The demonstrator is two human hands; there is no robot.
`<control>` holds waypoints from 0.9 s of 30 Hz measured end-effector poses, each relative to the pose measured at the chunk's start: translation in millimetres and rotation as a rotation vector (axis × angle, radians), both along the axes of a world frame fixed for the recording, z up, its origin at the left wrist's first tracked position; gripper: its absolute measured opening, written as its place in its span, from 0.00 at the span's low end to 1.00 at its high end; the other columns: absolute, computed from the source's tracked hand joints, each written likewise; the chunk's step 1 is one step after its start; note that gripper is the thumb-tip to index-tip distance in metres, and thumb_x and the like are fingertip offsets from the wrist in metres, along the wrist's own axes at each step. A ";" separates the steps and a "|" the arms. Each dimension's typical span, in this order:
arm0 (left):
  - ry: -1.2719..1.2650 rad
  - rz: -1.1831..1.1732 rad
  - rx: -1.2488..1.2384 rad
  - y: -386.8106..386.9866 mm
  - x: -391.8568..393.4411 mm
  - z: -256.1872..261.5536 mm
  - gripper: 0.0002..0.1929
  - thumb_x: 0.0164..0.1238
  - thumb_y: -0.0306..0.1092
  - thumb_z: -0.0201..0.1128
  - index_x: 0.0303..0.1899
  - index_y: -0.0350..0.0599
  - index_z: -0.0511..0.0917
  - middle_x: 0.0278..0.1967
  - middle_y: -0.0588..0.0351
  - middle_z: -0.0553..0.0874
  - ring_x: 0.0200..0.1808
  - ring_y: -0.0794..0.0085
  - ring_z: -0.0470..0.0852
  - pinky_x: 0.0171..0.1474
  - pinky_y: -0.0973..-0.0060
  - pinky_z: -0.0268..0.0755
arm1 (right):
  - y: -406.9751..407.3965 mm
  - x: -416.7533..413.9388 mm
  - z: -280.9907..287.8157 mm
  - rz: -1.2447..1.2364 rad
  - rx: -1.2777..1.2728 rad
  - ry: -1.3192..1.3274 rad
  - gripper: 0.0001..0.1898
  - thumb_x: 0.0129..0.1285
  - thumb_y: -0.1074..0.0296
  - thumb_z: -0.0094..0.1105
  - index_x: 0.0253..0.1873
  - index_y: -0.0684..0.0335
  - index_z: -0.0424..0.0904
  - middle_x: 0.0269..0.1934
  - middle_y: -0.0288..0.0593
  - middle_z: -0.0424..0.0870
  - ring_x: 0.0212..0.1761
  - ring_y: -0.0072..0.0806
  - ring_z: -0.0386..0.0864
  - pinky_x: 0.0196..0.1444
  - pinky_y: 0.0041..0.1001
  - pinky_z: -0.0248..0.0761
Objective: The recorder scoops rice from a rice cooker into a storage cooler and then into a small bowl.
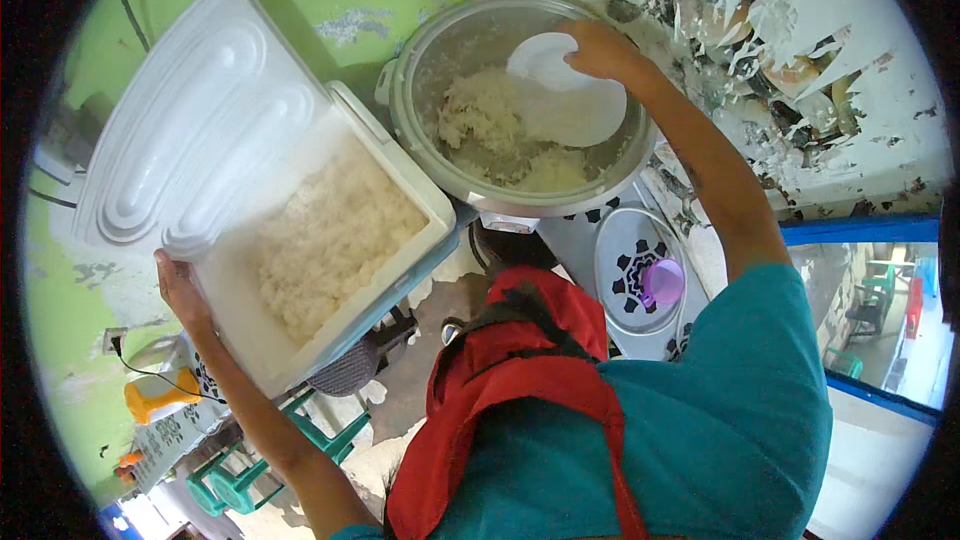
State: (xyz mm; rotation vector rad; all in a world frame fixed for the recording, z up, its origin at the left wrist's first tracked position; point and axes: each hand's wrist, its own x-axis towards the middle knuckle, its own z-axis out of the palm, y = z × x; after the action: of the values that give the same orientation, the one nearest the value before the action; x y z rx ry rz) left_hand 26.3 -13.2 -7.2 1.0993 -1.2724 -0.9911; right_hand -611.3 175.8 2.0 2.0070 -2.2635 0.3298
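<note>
My right hand (600,51) grips a white plastic plate or scoop (574,109) inside a large round rice cooker (525,199), above clumps of cooked rice (480,109). To its left stands a white-lined cooler box (442,221) holding a mass of steaming rice (337,240). Its white lid (202,120) is raised. My left hand (180,289) touches the lid's lower edge near the box's left rim; whether the fingers close on the lid cannot be told.
A clear plastic lid (637,315) lies on a patterned table right of me, with a purple cup (664,282) on it. Green stools (232,484) stand at lower left. A cable runs from a wall socket (115,341). Walls border the cooker and box.
</note>
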 end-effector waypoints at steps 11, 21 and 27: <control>-0.119 0.150 0.081 -14.4 28.5 -11.8 0.26 0.73 0.51 0.47 0.55 0.33 0.73 0.46 0.53 0.79 0.48 0.69 0.76 0.55 0.71 0.65 | -6.0 -14.5 -41.2 0.278 0.205 -0.224 0.15 0.55 0.67 0.60 0.47 0.65 0.79 0.39 0.56 0.81 0.42 0.46 0.79 0.47 0.38 0.70; -0.315 0.068 0.070 -14.1 24.5 -14.6 0.31 0.75 0.54 0.37 0.58 0.32 0.68 0.55 0.48 0.76 0.55 0.62 0.73 0.61 0.67 0.62 | -0.7 -14.5 -23.0 0.257 0.117 -0.290 0.14 0.56 0.68 0.61 0.47 0.64 0.79 0.36 0.53 0.82 0.38 0.42 0.80 0.41 0.38 0.70; -0.410 0.005 0.018 -3.3 17.7 -3.2 0.26 0.77 0.50 0.38 0.51 0.30 0.70 0.42 0.55 0.79 0.43 0.72 0.75 0.51 0.75 0.67 | -9.3 -3.0 -24.3 0.257 0.375 -0.260 0.14 0.53 0.69 0.64 0.46 0.61 0.81 0.34 0.49 0.83 0.36 0.43 0.81 0.42 0.37 0.71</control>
State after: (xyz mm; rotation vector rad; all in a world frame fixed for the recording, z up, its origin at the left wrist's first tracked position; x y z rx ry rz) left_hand 44.0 -16.5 -10.4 1.3651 -1.5874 -0.7964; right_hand -614.3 166.5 -22.3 2.5932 -2.3588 0.2065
